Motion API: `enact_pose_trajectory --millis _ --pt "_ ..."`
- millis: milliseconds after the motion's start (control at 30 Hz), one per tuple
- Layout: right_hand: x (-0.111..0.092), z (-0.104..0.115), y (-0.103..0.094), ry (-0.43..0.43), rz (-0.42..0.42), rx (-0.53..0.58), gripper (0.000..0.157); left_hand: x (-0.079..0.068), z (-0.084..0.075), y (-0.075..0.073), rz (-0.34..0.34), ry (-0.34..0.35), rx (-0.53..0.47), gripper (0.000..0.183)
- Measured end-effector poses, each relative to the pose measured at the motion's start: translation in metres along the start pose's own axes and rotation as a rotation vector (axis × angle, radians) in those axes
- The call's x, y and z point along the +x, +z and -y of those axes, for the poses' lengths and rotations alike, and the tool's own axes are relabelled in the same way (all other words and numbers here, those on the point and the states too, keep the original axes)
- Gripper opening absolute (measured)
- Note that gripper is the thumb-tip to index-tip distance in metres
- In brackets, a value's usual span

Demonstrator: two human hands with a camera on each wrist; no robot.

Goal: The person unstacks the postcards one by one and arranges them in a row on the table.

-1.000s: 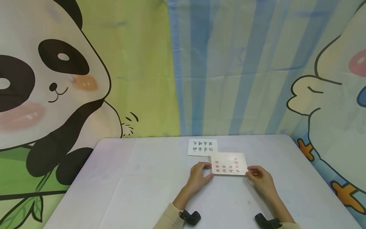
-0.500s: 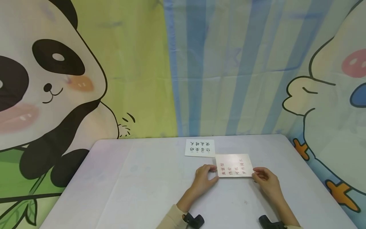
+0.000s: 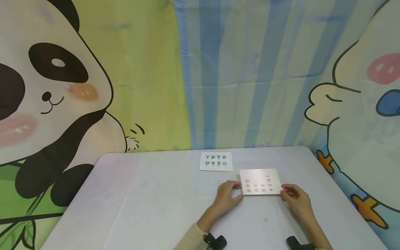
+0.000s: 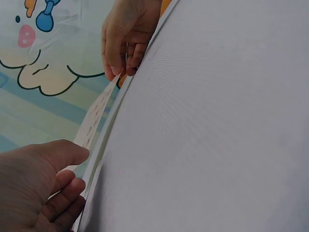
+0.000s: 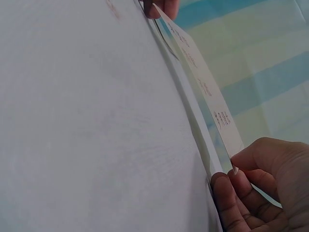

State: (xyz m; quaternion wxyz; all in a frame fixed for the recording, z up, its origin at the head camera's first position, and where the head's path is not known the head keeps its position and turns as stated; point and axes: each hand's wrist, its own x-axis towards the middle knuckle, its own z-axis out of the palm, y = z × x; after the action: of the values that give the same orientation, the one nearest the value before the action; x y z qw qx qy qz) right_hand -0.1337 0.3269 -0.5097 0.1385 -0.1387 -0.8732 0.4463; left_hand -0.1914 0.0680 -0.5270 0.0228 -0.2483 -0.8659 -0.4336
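Note:
A pale card with columns of red handwritten-style characters [image 3: 260,182] is held a little above the table by both hands. At its left edge my left hand [image 3: 227,198] grips it between thumb and fingers. My right hand [image 3: 298,201] pinches the lower right corner, thumb on top, as the right wrist view shows with the card [image 5: 207,92] tilted there. Further back, a white card with black characters [image 3: 216,161] lies flat, its writing upside down to me. The two cards stand apart.
The white table [image 3: 156,208] ends at a back edge against a curtain [image 3: 234,86] with blue stripes. A printed panda [image 3: 62,86] is at left, another cartoon figure [image 3: 368,139] at right. Dark wrist cameras [image 3: 215,241] sit on both wrists.
Both hands have carried the red-lettered card to the right and slightly nearer, off the black-lettered card it overlapped. The head view has turned slightly to the right.

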Motion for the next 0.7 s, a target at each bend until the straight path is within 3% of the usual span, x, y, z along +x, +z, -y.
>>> enact_pose_trajectory --millis 267,500,700 --pt "0.001 -0.009 -0.005 0.054 -0.018 -0.025 0.029 0.001 -0.002 0.011 -0.017 0.077 0.023 0.038" --pt "0.000 -0.015 -0.013 0.090 -0.043 -0.036 0.030 0.004 -0.013 0.017 0.041 0.033 -0.008 0.040" --pt "0.000 -0.019 -0.022 0.116 -0.065 -0.030 0.031 0.009 -0.020 0.025 0.053 0.058 0.010 0.040"
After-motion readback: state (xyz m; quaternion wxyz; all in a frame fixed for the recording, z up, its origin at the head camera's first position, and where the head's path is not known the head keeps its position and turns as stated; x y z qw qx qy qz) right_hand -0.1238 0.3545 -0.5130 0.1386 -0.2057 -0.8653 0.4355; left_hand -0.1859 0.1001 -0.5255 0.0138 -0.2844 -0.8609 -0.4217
